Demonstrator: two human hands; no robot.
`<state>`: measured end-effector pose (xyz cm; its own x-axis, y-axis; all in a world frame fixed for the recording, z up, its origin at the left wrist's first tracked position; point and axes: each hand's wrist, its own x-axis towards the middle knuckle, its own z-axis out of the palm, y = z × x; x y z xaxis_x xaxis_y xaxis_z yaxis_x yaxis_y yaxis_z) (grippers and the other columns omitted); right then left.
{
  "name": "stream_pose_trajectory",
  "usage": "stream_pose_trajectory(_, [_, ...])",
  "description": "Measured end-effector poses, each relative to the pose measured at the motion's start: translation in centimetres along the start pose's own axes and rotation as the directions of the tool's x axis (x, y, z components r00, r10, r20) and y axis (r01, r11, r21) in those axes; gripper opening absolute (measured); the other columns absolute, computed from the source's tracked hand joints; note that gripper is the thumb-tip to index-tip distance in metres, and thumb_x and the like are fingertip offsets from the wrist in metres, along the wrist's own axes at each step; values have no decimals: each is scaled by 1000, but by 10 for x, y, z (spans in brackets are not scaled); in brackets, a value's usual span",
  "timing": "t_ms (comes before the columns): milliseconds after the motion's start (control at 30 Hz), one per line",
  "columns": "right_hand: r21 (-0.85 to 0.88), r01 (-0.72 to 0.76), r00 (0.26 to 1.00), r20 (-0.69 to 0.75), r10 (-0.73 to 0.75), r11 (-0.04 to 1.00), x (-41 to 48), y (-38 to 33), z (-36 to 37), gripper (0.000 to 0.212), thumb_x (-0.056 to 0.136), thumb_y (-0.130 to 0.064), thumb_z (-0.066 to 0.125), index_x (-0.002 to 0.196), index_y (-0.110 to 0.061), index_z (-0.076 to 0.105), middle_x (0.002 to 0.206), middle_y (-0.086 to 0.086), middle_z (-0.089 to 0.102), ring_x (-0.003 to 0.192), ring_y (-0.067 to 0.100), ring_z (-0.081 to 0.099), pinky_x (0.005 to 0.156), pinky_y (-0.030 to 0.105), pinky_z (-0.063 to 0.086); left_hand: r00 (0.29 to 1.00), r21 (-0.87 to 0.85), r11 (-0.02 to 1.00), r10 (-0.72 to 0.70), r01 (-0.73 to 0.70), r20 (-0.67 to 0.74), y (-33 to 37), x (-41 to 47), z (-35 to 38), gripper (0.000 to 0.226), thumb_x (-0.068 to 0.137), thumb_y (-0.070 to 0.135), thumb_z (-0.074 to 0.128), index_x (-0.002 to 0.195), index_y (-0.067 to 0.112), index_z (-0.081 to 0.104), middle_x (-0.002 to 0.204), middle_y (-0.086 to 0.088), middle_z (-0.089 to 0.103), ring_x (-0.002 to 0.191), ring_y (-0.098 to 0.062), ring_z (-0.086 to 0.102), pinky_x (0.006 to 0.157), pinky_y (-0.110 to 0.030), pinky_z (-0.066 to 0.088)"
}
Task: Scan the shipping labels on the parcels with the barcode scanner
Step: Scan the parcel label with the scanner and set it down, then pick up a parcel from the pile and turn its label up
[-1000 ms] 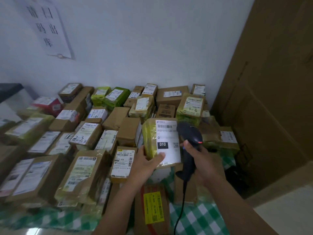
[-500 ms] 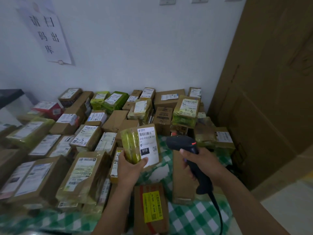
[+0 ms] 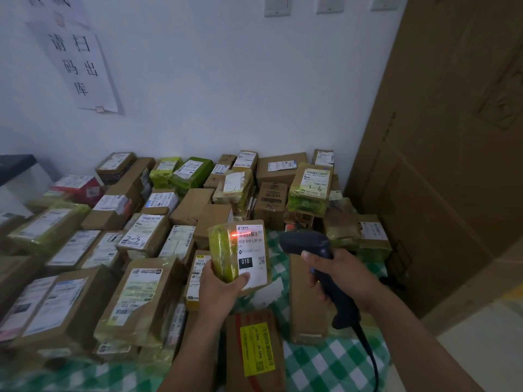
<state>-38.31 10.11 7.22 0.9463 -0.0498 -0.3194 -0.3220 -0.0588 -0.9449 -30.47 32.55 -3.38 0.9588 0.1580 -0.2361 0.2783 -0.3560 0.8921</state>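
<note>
A red line now crosses the label: our right hand clamps the scanner, our left hand clamps the parcel above the near edge of the bench, so this scan likely registers

- Left hand holds a parcel upright.
- Right hand grips the scanner.
- Red line crosses the label barcode.

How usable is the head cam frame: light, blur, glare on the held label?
Head view: dim, wide-angle bending at the edges; the white shipping label on the green plastic-wrapped parcel is sharp, "010" legible; a red line from the black handheld scanner blooms over the barcode.
</note>
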Motion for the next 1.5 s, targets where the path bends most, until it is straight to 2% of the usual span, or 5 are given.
stream_pose_trajectory(567, [3,-80,985,-153,80,997,30,14,2,35,90,-34,65,83,0,58,70,15,63,45,23,54,43,28,44,989,251,958,122,-139,80,-6,23,14,75,69,32,83,132,23,44,115,7,48,106,-12,48,79,-28,43])
stream_pose_trajectory(733, [7,-113,970,-217,112,994,39,29,-3,37,90,-34,66,76,-1,59,70,15,62,42,19,55,41,26,44,978,560,802,167,-207,123,-9,27,41,98,71,50,78,148,16,28,135,-7,44,123,-27,46,95,-40,44])
stream_pose_trajectory(1000, [-63,-183,969,-181,169,981,51,49,-2,39,88,-38,67,78,-1,61,76,25,64,49,26,57,44,29,46,950,822,504,285,-264,131,-34,40,78,87,61,66,80,120,6,57,100,-11,55,89,-26,55,67,-31,47])
stream_pose_trajectory(1167, [-95,-210,965,-179,191,973,53,61,-5,35,89,-34,67,71,-4,61,68,16,64,48,24,57,44,27,47,963,788,554,178,-270,205,-41,46,94,59,96,54,49,136,12,36,135,-12,37,124,-25,40,90,-30,44])
stream_pose_trajectory(1500, [-65,-171,980,-111,164,983,36,79,0,34,88,-30,69,71,-2,60,67,20,61,43,23,54,41,26,44,890,637,668,85,-384,448,-68,35,88,56,92,27,61,142,7,46,156,-17,24,142,-34,28,113,-32,27])
